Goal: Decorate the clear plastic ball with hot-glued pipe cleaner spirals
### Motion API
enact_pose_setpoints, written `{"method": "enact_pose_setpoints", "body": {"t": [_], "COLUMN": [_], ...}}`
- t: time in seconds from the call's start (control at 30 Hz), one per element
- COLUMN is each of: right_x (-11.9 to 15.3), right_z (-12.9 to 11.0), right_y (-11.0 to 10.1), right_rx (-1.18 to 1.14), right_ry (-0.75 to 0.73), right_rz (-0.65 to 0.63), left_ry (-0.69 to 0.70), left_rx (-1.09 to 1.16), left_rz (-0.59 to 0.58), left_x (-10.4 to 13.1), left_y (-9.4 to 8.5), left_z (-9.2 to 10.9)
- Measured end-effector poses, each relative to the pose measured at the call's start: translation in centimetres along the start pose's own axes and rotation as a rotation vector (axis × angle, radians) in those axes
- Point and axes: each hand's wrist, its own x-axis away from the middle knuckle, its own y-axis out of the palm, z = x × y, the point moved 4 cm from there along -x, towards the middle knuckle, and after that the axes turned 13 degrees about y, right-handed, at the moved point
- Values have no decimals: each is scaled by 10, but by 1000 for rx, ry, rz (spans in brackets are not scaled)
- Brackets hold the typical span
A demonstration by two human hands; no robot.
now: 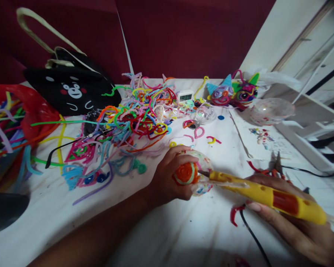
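My left hand (172, 176) is wrapped round a clear plastic ball (205, 161) speckled with coloured bits. On the ball's near side sits an orange pipe-cleaner coil (185, 172) edged with pale green and orange. In my right hand (289, 226) lies a yellow hot glue gun (250, 190) with a brown-red panel and a clear stick coming out of its back. Its dark nozzle points left and ends close beside the coil; whether it touches I cannot tell. Strings of glue cling along the gun's front. Curled pink and yellow pipe-cleaner pieces (199, 133) lie beyond the ball.
A tangled heap of pipe cleaners (144, 111) spreads at the back left, by a black bag (72, 89) and a red plastic bag (39, 107). Two decorated heads (245, 92), a clear ball (272, 110) and a small digital clock (185, 95) stand behind. Pliers (277, 165) and a black cable lie right.
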Motion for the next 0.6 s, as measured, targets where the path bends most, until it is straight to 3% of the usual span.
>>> {"method": "enact_pose_setpoints", "body": {"t": [0.3, 0.6], "right_x": [3, -3], "right_z": [4, -6], "right_y": [2, 0], "right_rx": [-20, -23], "right_ry": [13, -30], "right_rz": [-83, 16], "left_ry": [-11, 5], "left_rx": [16, 2], "left_rz": [5, 4], "left_x": [1, 0], "left_y": [-1, 0], "left_z": [0, 1]}}
